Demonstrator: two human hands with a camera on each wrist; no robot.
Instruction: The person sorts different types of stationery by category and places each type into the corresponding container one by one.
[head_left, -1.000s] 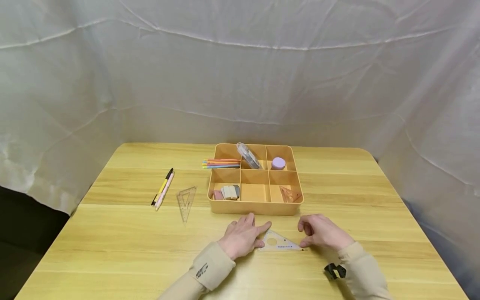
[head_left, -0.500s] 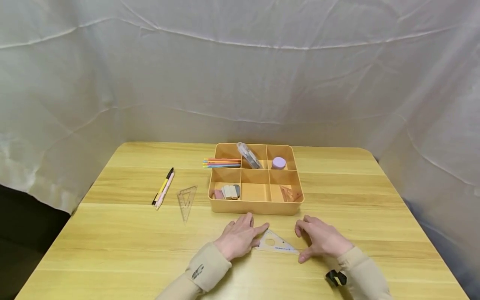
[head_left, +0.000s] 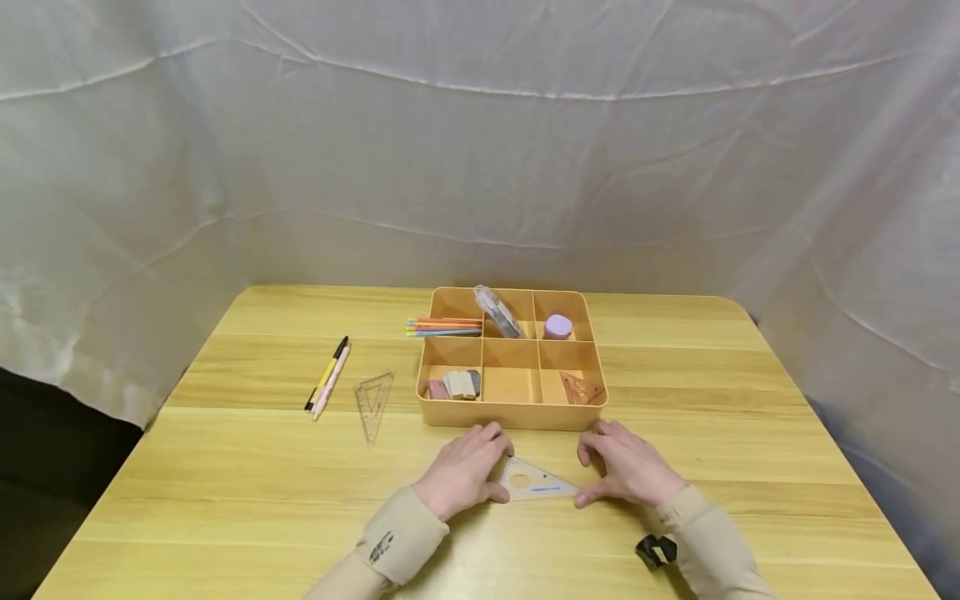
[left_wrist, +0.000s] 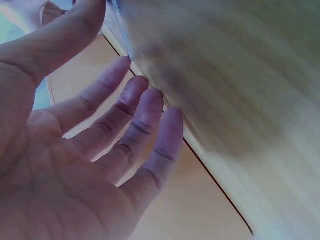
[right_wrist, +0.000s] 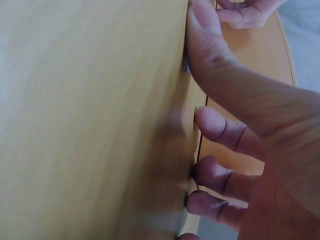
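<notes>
A clear triangular set square (head_left: 536,483) lies flat on the table in front of the organizer box. At its left edge my left hand (head_left: 459,473) rests, thumb and index fingertip apart and touching that edge. The left wrist view shows this hand's fingers (left_wrist: 150,112) fairly straight, tips down at the tabletop. My right hand (head_left: 628,467) is at the set square's right tip, its thumb (head_left: 588,493) touching the tip. The other fingers (right_wrist: 212,172) of the right hand bend loosely toward the tabletop, away from the thumb.
The orange six-compartment organizer box (head_left: 513,416) holds pencils (head_left: 446,327), erasers (head_left: 459,384), a clear-cased item (head_left: 497,312), a lilac round item (head_left: 557,327) and an orange set square (head_left: 579,388). Left lie another set square (head_left: 372,406) and two pens (head_left: 327,379). Grey cloth (head_left: 480,167) hangs behind.
Both hands and the set square between them have moved left. The set square tilted slightly, then came back nearly level. The box and other items stayed put.
</notes>
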